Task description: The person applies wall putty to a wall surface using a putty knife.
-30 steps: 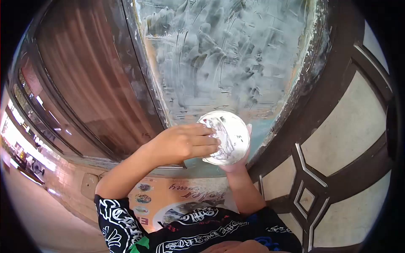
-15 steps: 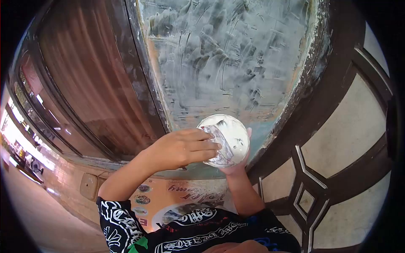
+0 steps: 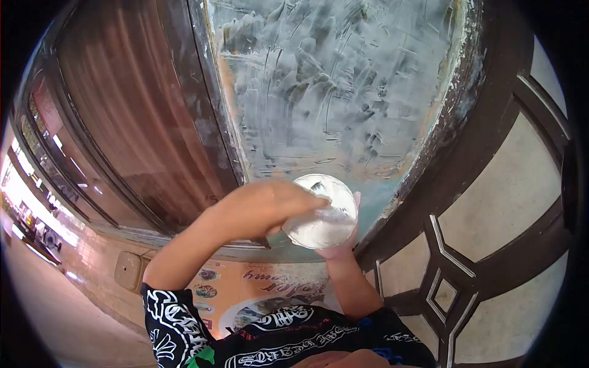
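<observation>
My right hand [image 3: 337, 250] holds a round white tub [image 3: 299, 243] from below and at its side, the fingertips showing past its right rim. White paste [image 3: 343, 191] with a few dark marks coats the inside. Over the tub's left side, my left hand [image 3: 279, 205] is bent with its fingers closed, smeared by motion. Under those fingers shows a blurred, whitish crumpled sheet [image 3: 334, 214], touching the paste. Ahead stands a panel [image 3: 331, 92] covered in streaky grey-white smears.
Dark frame posts [image 3: 211, 104] border the panel. Brownish curtained glass [image 3: 123, 110] is on the left, a brown and cream patterned door [image 3: 491, 190] on the right. Below lie an orange printed banner [image 3: 245, 276] and a beige stool-like object [image 3: 127, 270].
My left hand has moved slightly right and its fingers have turned down into the paste with the crumpled sheet. The tub has tilted and sunk a little in my right hand.
</observation>
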Motion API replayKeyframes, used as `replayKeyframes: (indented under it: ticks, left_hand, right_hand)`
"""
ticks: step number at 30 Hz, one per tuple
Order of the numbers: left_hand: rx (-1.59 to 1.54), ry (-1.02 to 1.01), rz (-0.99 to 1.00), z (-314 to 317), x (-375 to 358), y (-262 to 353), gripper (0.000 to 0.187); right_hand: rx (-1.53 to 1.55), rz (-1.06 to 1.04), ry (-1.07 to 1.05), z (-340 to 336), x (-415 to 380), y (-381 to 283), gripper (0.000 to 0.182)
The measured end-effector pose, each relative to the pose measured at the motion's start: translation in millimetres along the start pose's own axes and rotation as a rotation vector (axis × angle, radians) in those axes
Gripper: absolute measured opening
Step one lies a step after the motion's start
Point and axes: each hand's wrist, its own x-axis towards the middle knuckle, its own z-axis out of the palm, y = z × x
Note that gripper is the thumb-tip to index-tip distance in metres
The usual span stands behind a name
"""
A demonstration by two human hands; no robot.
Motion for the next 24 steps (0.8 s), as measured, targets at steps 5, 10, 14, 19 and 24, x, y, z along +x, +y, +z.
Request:
replayKeyframes:
  ticks: [5, 10, 14, 19, 24]
  left_hand:
    - [-0.238, 0.126, -0.288, -28, 28, -7, 0.038]
    - [-0.242, 0.016, -0.254, -31, 34, -24, 0.02]
    - [-0.192, -0.005, -0.227, -31, 34, -10, 0.021]
    - [-0.107, -0.156, -0.246, -28, 37, 2, 0.026]
    - [-0.21, -0.355, -0.444, -39, 36, 8, 0.047]
  right_hand:
    - [-0.083, 0.101, -0.091, 18, 3, 15, 0.082]
    - [-0.151, 0.1, -0.146, 17, 4, 13, 0.087]
    - [-0.208, 0.039, -0.056, 20, 1, 10, 0.079]
    - [-0.236, -0.01, 0.02, -3, 1, 9, 0.073]
    - [-0.274, 0.023, -0.004, -2, 3, 12, 0.073]
